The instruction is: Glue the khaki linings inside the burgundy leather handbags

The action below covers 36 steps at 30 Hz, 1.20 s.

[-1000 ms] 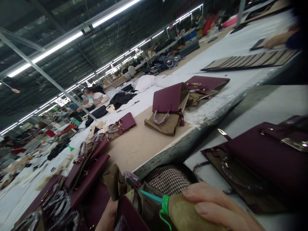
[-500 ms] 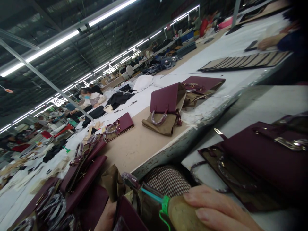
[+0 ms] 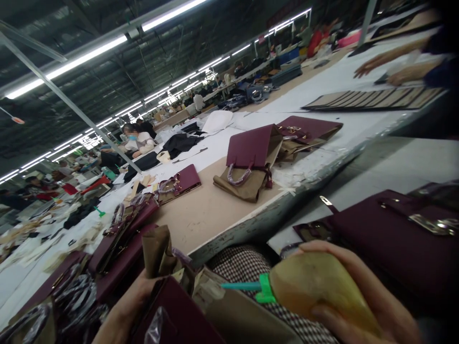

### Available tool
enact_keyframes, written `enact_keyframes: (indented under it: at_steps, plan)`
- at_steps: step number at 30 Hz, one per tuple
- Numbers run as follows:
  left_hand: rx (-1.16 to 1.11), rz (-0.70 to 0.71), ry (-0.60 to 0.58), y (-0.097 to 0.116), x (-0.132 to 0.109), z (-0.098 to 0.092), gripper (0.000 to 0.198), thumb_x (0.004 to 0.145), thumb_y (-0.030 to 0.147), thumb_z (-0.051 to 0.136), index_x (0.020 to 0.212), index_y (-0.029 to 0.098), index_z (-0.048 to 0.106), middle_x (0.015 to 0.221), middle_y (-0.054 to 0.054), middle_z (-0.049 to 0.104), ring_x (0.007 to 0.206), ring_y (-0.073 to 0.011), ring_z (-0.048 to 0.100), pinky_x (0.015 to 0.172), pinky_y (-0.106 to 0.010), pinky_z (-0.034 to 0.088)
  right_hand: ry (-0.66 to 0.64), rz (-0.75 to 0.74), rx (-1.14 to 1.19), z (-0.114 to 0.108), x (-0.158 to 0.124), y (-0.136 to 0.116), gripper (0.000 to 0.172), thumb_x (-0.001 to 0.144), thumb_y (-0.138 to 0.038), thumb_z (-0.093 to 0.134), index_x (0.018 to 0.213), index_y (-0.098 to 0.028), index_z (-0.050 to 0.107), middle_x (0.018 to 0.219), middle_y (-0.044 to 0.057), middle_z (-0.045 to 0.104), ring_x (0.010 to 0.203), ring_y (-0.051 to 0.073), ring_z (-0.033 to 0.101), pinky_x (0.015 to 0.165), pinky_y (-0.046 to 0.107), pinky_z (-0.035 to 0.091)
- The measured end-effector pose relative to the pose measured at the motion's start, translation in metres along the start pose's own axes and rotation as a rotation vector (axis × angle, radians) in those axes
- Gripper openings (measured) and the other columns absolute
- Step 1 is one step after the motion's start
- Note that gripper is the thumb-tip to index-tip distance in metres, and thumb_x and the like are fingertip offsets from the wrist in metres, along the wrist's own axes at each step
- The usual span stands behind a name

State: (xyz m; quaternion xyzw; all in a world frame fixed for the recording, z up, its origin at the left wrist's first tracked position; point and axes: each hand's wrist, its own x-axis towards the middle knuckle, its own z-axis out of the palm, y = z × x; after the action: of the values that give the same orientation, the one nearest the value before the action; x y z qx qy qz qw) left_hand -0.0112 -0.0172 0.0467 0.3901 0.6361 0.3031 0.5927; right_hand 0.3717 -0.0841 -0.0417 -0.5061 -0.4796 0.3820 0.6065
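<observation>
One bottle (image 3: 315,282), gripped by the right hand (image 3: 383,306), has lifted beside the bag (image 3: 186,315), leaving its lining (image 3: 240,315) accessible; left hand's (image 3: 124,306) grip cannot be told.

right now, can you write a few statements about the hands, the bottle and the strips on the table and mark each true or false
1. The right hand holds the bottle. True.
2. The bottle has a red cap. False: its cap is green.
3. The left hand is at a maroon bag. True.
4. The bottle's nozzle points away from that bag. False: the nozzle points toward it.
5. The tan strips lie in an overlapping row. True.
6. The strips hang from the ceiling. False: they lie on the table.
</observation>
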Motion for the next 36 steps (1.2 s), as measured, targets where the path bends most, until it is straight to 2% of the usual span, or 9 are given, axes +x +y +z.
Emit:
enact_keyframes:
  at_steps: [2,5,8,12,15,20,27,32,36]
  plan:
    - [0.033,0.029,-0.039,0.008,0.007,-0.002,0.059,0.06,0.036,0.102,0.111,0.015,0.078,0.095,-0.01,0.084,0.092,-0.0315,0.079,0.08,-0.034,0.062,0.017,0.122,0.001,-0.007,0.007,-0.006,0.054,0.086,-0.065,0.074,0.132,-0.039,0.062,0.12,0.005,0.075,0.1,0.034,0.077,0.075,0.033,0.069]
    - [0.113,0.017,-0.21,0.011,0.027,0.003,0.045,0.065,0.035,0.101,0.1,0.018,0.079,0.095,-0.003,0.084,0.088,-0.0216,0.076,0.076,-0.025,0.059,-0.096,0.14,-0.083,-0.023,0.018,-0.004,0.053,0.085,-0.061,0.076,0.131,-0.038,0.064,0.111,0.005,0.078,0.091,0.032,0.078,0.073,0.034,0.07]
    - [0.124,-0.047,-0.358,0.0,0.053,0.016,0.044,0.066,0.038,0.099,0.1,0.019,0.079,0.092,-0.001,0.083,0.08,-0.0184,0.074,0.074,-0.025,0.057,-0.218,0.089,-0.175,-0.034,0.023,0.003,0.051,0.085,-0.05,0.083,0.13,-0.035,0.065,0.113,0.005,0.078,0.089,0.029,0.08,0.074,0.032,0.069]
    - [0.153,-0.056,-0.454,-0.017,0.084,0.037,0.049,0.065,0.042,0.1,0.102,0.019,0.08,0.098,-0.002,0.084,0.087,-0.0197,0.073,0.081,-0.028,0.057,-0.248,-0.111,-0.306,-0.033,0.027,0.016,0.049,0.086,-0.044,0.084,0.129,-0.036,0.063,0.118,0.004,0.075,0.096,0.027,0.079,0.083,0.03,0.067]
    - [0.182,-0.048,-0.476,-0.022,0.099,0.044,0.05,0.07,0.04,0.098,0.112,0.019,0.079,0.109,-0.003,0.084,0.097,-0.0228,0.074,0.088,-0.03,0.057,-0.33,-0.217,-0.371,-0.026,0.032,0.027,0.055,0.089,-0.038,0.083,0.136,-0.038,0.055,0.122,0.003,0.071,0.102,0.025,0.075,0.089,0.03,0.065]
    - [0.19,-0.054,-0.469,-0.024,0.107,0.047,0.059,0.075,0.035,0.095,0.127,0.021,0.07,0.125,-0.005,0.081,0.113,-0.0289,0.074,0.1,-0.038,0.056,-0.45,-0.237,-0.362,-0.015,0.043,0.04,0.057,0.09,-0.023,0.078,0.138,-0.036,0.05,0.122,0.004,0.067,0.104,0.024,0.071,0.094,0.034,0.062]
    - [0.164,-0.063,-0.5,-0.027,0.108,0.053,0.06,0.078,0.033,0.091,0.131,0.019,0.066,0.132,-0.008,0.078,0.113,-0.0282,0.075,0.098,-0.037,0.058,-0.522,-0.354,-0.394,-0.011,0.049,0.046,0.067,0.085,-0.008,0.066,0.145,-0.031,0.047,0.125,0.008,0.065,0.112,0.028,0.067,0.094,0.04,0.06]
    - [0.176,-0.067,-0.509,-0.03,0.11,0.05,0.074,0.081,0.032,0.091,0.145,0.018,0.056,0.14,-0.012,0.074,0.113,-0.0291,0.075,0.098,-0.039,0.06,-0.604,-0.326,-0.444,-0.019,0.045,0.046,0.076,0.079,-0.005,0.062,0.147,-0.032,0.045,0.127,0.01,0.064,0.114,0.031,0.068,0.092,0.043,0.061]
    - [0.2,-0.058,-0.515,-0.03,0.111,0.05,0.075,0.082,0.032,0.09,0.147,0.018,0.055,0.142,-0.012,0.073,0.117,-0.0297,0.074,0.099,-0.037,0.059,-0.687,-0.293,-0.459,-0.024,0.043,0.041,0.072,0.081,-0.006,0.061,0.145,-0.033,0.044,0.126,0.009,0.063,0.11,0.029,0.069,0.089,0.042,0.061]
